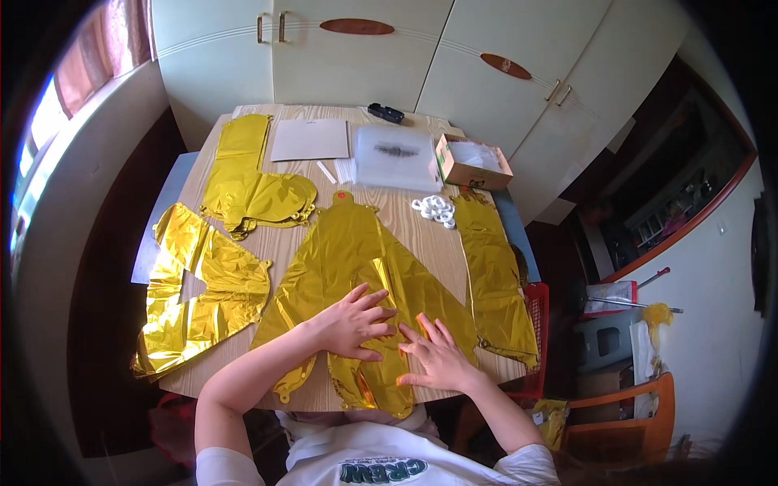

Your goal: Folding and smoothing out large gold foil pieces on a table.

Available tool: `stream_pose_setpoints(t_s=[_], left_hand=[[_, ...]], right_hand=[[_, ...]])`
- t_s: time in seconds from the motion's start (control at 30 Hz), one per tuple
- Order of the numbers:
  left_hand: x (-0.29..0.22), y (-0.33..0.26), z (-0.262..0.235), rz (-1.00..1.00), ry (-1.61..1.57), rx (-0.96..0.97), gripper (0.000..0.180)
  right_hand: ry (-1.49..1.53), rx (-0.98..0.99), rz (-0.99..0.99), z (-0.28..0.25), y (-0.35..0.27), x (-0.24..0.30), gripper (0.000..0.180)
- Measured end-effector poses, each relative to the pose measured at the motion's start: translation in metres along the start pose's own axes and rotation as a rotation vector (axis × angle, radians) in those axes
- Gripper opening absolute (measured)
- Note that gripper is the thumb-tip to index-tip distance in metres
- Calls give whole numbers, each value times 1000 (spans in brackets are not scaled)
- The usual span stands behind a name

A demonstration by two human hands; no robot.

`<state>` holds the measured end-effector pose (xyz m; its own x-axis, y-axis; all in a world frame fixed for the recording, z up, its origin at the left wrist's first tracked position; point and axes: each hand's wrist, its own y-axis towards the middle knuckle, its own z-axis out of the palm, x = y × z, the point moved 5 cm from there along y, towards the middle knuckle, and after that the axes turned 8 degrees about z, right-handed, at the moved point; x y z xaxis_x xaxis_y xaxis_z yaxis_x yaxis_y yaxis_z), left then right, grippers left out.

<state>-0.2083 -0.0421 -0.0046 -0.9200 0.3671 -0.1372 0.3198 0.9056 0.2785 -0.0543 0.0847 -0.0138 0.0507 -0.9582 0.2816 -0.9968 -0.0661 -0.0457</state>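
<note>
Head view: the left hand (pixel 354 322) lies flat, fingers spread, on the large gold foil balloon (pixel 356 267), and the right hand (pixel 433 356) lies open, palm down, on the same balloon just beside it. That flat, uninflated balloon is spread at the near middle of the wooden bench (pixel 421 243), its lower edge hanging over the bench's near rim. Left of it lies a crumpled gold foil sheet (pixel 194 300), with more gold balloons (pixel 251 190) beyond. Right of it lies a long gold foil balloon (pixel 490 275); beyond that, white tape rolls (pixel 435 210) and an open cardboard box (pixel 470 162).
</note>
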Motion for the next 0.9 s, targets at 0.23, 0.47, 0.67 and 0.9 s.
stream_pose_setpoints(t_s=[0.23, 0.47, 0.67, 0.9], left_hand=[[-1, 0, -2, 0, -13, -30, 52], [-1, 2, -2, 8, -7, -20, 53], [-1, 1, -1, -4, -4, -6, 53], [-2, 2, -3, -12, -14, 7, 54]], right_hand=[[-39, -416, 276, -30, 19, -46, 45], [85, -444, 507, -33, 25, -89, 61], [291, -218, 741, -44, 21, -99, 58], [362, -356, 671, -35, 3, -107, 45]])
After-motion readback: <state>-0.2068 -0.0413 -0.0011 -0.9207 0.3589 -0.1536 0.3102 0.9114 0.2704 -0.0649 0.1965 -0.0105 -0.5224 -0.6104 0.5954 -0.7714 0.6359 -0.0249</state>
